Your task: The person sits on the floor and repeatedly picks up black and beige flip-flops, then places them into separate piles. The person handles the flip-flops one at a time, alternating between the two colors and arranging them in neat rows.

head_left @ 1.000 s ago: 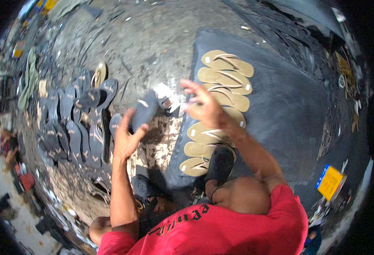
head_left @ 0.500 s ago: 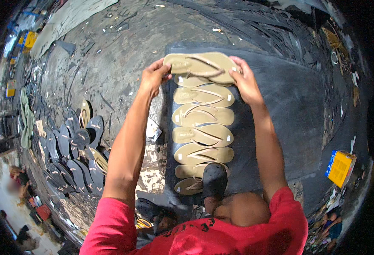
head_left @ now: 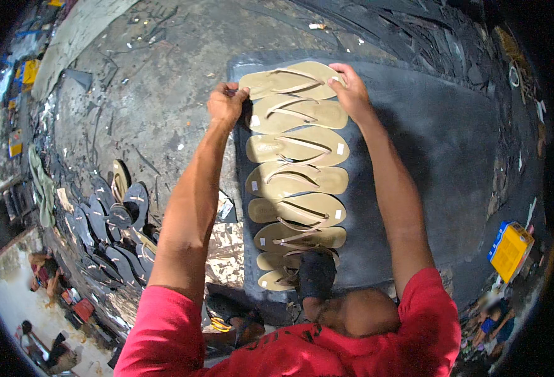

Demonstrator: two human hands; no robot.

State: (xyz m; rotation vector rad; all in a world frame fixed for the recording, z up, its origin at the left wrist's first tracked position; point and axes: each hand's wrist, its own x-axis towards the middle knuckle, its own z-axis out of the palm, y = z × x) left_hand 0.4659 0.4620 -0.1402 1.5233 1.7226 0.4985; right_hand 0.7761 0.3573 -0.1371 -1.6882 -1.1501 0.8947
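A row of several tan flip-flops (head_left: pixel 297 179) lies overlapped on a dark rubber mat (head_left: pixel 440 144), running from near my knee to the mat's far end. My left hand (head_left: pixel 227 103) pinches the left end of the farthest tan flip-flop (head_left: pixel 289 81). At that sandal's right end, my right hand (head_left: pixel 351 93) grips its edge. Both arms are stretched forward over the row. A dark sandal (head_left: pixel 316 274) on my foot rests over the nearest flip-flops.
Several dark blue flip-flops (head_left: pixel 110 235) lie in a pile on the rough grey floor at the left. A yellow box (head_left: pixel 509 250) sits at the right by the mat's edge. A small packet (head_left: pixel 225 207) lies left of the mat. People sit at the lower left and lower right.
One second ago my hands were low, the left holding a dark object. Both hands then reached forward to the far end of the row and now grip the farthest tan flip-flop.
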